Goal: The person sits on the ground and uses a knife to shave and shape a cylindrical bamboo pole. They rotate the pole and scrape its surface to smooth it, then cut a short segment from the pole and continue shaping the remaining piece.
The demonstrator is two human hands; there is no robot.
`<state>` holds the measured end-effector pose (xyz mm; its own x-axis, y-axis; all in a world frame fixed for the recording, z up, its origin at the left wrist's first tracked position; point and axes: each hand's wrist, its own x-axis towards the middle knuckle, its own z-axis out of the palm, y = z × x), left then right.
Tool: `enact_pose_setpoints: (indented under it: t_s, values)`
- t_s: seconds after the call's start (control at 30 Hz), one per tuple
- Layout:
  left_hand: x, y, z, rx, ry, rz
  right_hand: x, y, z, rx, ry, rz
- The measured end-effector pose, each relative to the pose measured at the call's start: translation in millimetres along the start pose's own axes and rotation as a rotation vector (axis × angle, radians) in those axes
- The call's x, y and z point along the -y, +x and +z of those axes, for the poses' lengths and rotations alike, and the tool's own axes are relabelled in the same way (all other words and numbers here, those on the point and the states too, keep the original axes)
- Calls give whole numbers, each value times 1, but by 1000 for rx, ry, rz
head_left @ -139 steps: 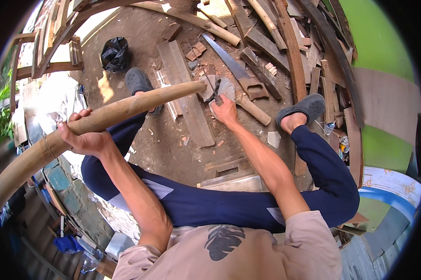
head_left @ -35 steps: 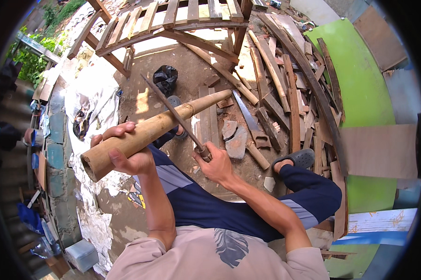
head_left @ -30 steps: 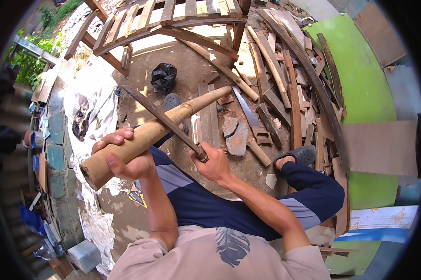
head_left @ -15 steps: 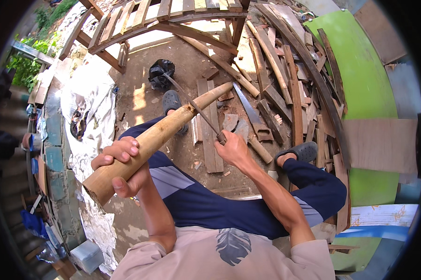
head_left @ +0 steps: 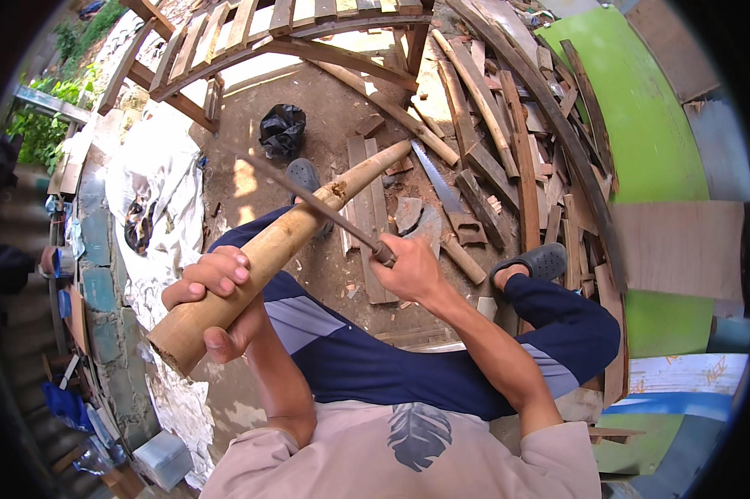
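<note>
Across my lap slants a thick bamboo pole [head_left: 259, 283], its wide cut end near me at the left and its narrower end pointing away. My left hand [head_left: 217, 291] wraps round the pole close to the wide end. In my right hand [head_left: 408, 268] is the handle of a long-bladed knife [head_left: 308, 200], its thin dark blade seen nearly edge-on. The blade lies across the pole in this view, just nearer than a rough, chipped node [head_left: 337, 190]. Whether it touches the bamboo I cannot tell. Its tip is blurred.
A hand saw [head_left: 441, 187] lies on the ground beyond my right hand, beside a short round offcut [head_left: 462, 259]. Timber is piled at the right [head_left: 525, 166]. A slatted wooden bench [head_left: 292, 37] stands ahead, with a black plastic bag [head_left: 282, 130] nearer. White cloth [head_left: 163, 183] lies left.
The knife has come nearer to me along the pole, and its blade now points more to the left. My right hand has shifted slightly left. My left hand keeps its grip.
</note>
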<state>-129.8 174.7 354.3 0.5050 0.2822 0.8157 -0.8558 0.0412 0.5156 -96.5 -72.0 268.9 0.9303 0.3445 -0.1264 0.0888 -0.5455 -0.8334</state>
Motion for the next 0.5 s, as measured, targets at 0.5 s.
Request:
enact_pose_setpoints:
  t_s: [0.5]
  values:
    - [-1, 2, 2, 53, -32, -35, -5, 14, 2, 52, 14, 137]
